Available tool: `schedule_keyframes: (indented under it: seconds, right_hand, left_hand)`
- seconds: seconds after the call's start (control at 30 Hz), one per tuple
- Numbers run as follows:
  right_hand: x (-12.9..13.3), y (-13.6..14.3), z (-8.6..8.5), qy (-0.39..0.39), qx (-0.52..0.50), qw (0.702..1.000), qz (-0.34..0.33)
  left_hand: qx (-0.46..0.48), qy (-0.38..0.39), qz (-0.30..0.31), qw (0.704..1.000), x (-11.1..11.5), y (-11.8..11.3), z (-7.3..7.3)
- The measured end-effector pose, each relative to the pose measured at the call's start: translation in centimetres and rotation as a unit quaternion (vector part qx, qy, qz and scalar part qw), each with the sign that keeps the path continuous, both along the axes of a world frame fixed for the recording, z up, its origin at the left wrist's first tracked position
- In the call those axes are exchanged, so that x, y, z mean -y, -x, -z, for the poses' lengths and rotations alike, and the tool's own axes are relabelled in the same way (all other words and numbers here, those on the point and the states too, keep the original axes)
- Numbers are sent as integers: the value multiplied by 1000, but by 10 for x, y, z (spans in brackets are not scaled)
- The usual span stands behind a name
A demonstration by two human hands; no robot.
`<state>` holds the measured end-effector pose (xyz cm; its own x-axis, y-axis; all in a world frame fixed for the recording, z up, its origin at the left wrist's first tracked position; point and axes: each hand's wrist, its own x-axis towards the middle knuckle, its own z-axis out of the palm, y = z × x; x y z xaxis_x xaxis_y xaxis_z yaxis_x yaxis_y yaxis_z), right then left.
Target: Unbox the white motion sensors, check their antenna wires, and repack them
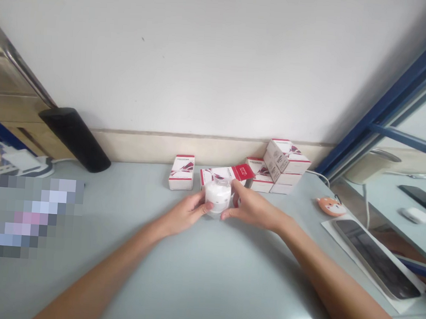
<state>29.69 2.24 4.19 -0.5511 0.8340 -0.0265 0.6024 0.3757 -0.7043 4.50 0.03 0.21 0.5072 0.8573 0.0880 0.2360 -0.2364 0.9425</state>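
Between my two hands is a white rounded device (217,198) that looks wrapped in clear plastic; its exact kind does not show. My left hand (191,210) grips its left side, thumb across the front. On the other side my right hand (248,205) has its fingers curled against the device. Just behind it lies a red and white box (212,173) with a red flap (243,172) raised on its right, partly hidden by the device and my right hand.
A small box (182,172) stands to the left. At the back right are several stacked boxes (287,164). A black cylinder (75,139) leans at the back left. On the right lie a phone (376,258) on white paper and an orange fox-faced item (331,206), beside a blue-framed mirror.
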Motion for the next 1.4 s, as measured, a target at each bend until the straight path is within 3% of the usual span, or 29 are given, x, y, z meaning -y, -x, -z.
schedule_keyframes:
  seconds: [0.17,0.33,0.5,0.67,0.9,1.0,1.17,1.4]
  right_hand:
    - [0,0,0,-24,-45,999,15]
    - [3,-1,-6,-51,-49,997,-11]
    - [2,-3,-2,-74,-35,993,-79]
    - [2,-3,0,-84,11,994,-65]
    - [4,0,2,-163,45,985,-21]
    - [2,-1,3,-169,18,985,-17]
    - [4,-2,-4,-108,-70,991,-18]
    - [5,-4,-1,-148,19,988,-41]
  left_hand:
    - [60,-55,-70,994,12,-10,-11]
    - [58,-129,-146,979,14,-17,-12]
    - [75,-89,-133,984,15,-17,-12]
    - [50,-72,-120,989,14,-13,-13]
    - [53,-70,-125,988,11,-10,-6]
    - [67,-86,-134,985,12,-12,-6]
    - [103,-131,-181,969,13,-16,-8]
    - [95,-41,-97,990,9,-11,-9]
